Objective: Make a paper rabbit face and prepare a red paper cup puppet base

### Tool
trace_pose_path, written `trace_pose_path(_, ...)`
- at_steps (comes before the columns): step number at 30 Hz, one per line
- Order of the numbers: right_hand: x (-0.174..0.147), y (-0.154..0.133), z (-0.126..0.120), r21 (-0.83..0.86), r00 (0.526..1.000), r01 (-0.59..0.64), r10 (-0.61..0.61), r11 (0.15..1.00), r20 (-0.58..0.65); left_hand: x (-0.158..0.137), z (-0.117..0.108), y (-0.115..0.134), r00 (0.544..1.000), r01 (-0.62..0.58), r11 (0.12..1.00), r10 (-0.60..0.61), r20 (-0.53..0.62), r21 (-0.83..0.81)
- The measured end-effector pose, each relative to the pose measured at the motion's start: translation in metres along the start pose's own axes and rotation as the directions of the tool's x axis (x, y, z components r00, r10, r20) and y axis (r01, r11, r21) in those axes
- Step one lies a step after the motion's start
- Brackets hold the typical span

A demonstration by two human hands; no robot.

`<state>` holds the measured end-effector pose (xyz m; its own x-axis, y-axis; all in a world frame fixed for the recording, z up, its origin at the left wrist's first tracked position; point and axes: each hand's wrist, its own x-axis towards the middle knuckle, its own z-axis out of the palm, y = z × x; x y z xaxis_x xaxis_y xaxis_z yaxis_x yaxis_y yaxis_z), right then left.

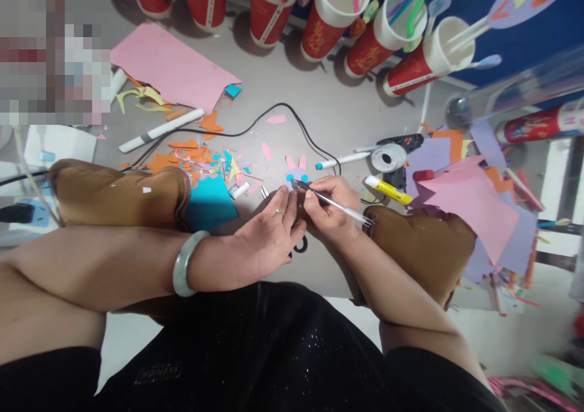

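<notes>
A small paper rabbit face lies on the grey table, with pink ears, a lilac head and two blue round pieces. My right hand is closed around a clear ballpoint pen, its dark tip at the face. Stretched out beside it, my left hand rests its fingertips at the face's lower edge, which they partly cover. Below my hands show the black handles of scissors, mostly hidden. Two pink paper scraps lie above and left of the face.
Red paper cups with straws and paper shapes line the back. A black cable crosses the table. Orange scraps and blue paper lie left; a yellow glue stick or knife, tape roll and pink paper right. Brown cushions flank my arms.
</notes>
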<state>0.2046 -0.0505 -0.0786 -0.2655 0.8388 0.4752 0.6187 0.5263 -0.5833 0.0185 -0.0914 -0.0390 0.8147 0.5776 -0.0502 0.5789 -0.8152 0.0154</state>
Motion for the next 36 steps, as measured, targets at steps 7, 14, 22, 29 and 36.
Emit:
trace_pose_path(7, 0.0, -0.001, 0.002, 0.007, 1.0, -0.001, 0.001, 1.0, -0.005, -0.003, 0.007, 0.0, 0.998, -0.001, 0.999, 0.003, -0.057, 0.041)
trace_pose_path(14, -0.004, 0.005, -0.002, 0.063, 0.994, -0.065, 0.07, 0.996, -0.086, -0.003, 0.003, 0.001, 1.0, -0.006, 1.0, 0.006, -0.001, 0.02)
trace_pose_path(22, -0.008, 0.012, -0.007, 0.057, 0.981, -0.174, 0.179, 0.983, -0.081, -0.003, 0.001, 0.0, 1.0, -0.011, 0.999, 0.01, 0.025, 0.03)
trace_pose_path(29, -0.01, 0.015, -0.004, 0.077, 0.979, -0.186, 0.192, 0.979, -0.073, -0.003, 0.002, -0.001, 0.999, -0.004, 1.0, 0.005, 0.035, -0.029)
trace_pose_path(36, -0.008, 0.013, -0.004, 0.058, 0.983, -0.159, 0.163, 0.986, -0.083, -0.001, -0.001, -0.001, 0.998, 0.001, 0.998, 0.003, 0.063, -0.064)
